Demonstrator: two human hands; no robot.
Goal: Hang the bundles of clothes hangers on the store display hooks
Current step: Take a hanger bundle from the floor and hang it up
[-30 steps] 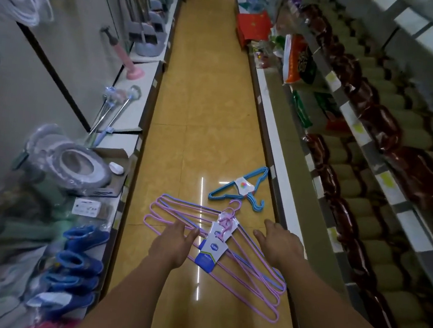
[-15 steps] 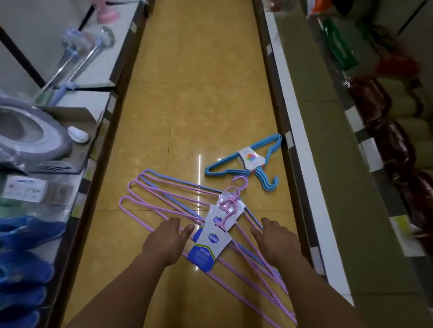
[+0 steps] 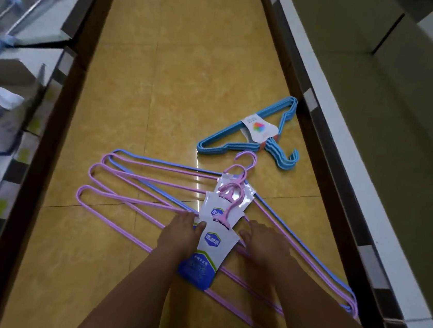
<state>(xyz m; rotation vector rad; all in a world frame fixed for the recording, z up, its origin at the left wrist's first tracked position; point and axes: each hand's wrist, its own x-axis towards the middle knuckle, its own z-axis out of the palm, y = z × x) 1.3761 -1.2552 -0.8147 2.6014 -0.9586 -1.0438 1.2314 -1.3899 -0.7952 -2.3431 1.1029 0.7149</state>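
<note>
Both hands down on purple hanger bundles point(image 3: 136, 195) fanned on aisle floor point(image 3: 182, 52): left hand point(image 3: 178, 236) and right hand point(image 3: 265, 246) flat, fingers extended, flanking paper label point(image 3: 211, 249). Blue hanger bundle point(image 3: 254, 133) apart, near right shelf edge point(image 3: 329, 139). Open floor ahead between shelf bases.

left hand point(image 3: 178, 236) – bare, no glove | right hand point(image 3: 264, 246) – bare | forearms unsleeved

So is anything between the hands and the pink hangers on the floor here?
Nothing visible. The left hand and right hand are already down on the pink hangers, either side of the paper label. The blue hangers lie apart, farther up the aisle. No display hooks are in view.
</note>
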